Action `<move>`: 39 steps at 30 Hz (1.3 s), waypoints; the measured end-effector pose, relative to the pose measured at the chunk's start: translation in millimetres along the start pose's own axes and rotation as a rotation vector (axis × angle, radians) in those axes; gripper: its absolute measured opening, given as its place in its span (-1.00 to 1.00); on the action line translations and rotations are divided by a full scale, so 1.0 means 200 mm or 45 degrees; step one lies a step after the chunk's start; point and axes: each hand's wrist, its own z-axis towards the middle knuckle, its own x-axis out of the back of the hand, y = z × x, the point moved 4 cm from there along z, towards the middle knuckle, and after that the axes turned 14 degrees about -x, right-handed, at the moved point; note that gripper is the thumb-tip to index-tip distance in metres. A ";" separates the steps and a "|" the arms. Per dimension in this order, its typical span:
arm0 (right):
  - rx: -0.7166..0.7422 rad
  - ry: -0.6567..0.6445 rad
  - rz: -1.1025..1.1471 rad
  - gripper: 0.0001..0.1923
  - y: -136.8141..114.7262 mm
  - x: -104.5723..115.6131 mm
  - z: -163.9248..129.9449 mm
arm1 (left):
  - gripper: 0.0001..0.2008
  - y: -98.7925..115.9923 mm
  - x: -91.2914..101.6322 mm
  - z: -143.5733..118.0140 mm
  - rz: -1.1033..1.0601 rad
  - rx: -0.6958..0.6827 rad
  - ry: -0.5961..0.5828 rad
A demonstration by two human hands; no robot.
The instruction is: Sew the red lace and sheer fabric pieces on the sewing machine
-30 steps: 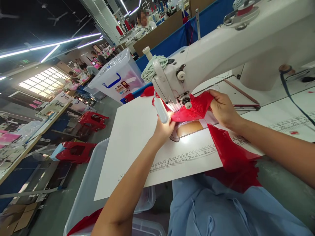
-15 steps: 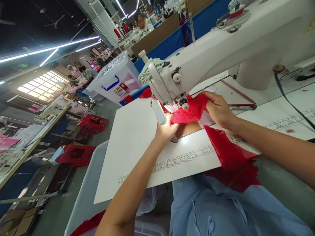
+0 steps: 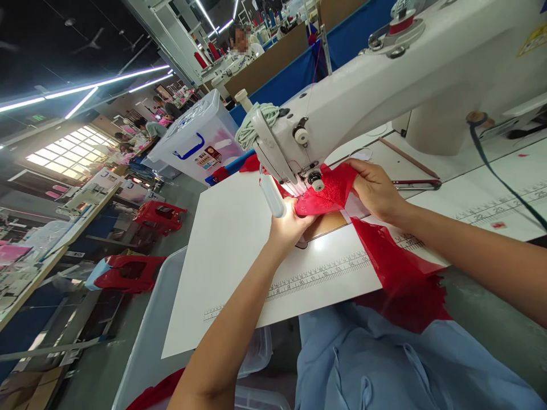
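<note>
A piece of red lace fabric (image 3: 327,193) lies under the head of a white sewing machine (image 3: 363,108), close to the needle. My left hand (image 3: 289,225) grips its near left edge beside the needle area; the fingertips are partly hidden by the machine's lamp (image 3: 272,196). With thumb and fingers pinched, my right hand (image 3: 376,191) holds the fabric's right side, slightly raised off the table. A sheer red part (image 3: 393,267) of the cloth hangs over the front table edge onto my lap.
The white sewing table (image 3: 231,245) has a printed ruler along its front edge. Tweezers (image 3: 416,185) lie right of my right hand. A clear plastic box (image 3: 205,142) with a blue handle stands behind the table. Red stools (image 3: 128,272) stand on the floor to the left.
The whole view has shifted slightly. Both hands keep their hold on the red lace fabric, which stays beneath the machine head with hardly any visible movement.
</note>
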 end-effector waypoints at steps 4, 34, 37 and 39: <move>-0.024 -0.013 -0.026 -0.82 -0.01 0.01 -0.01 | -0.78 0.01 -0.02 -0.02 0.238 -0.162 0.046; 0.901 -0.520 -1.407 -0.70 0.07 -0.11 -0.13 | -0.65 0.21 0.04 -0.17 0.580 -0.600 -0.349; 0.900 -0.617 -1.302 -0.73 0.07 -0.13 -0.13 | -0.60 0.23 0.05 -0.18 0.576 -0.603 -0.351; 0.892 -0.583 -1.300 -0.73 0.07 -0.13 -0.13 | -0.53 0.23 0.05 -0.18 0.613 -0.614 -0.358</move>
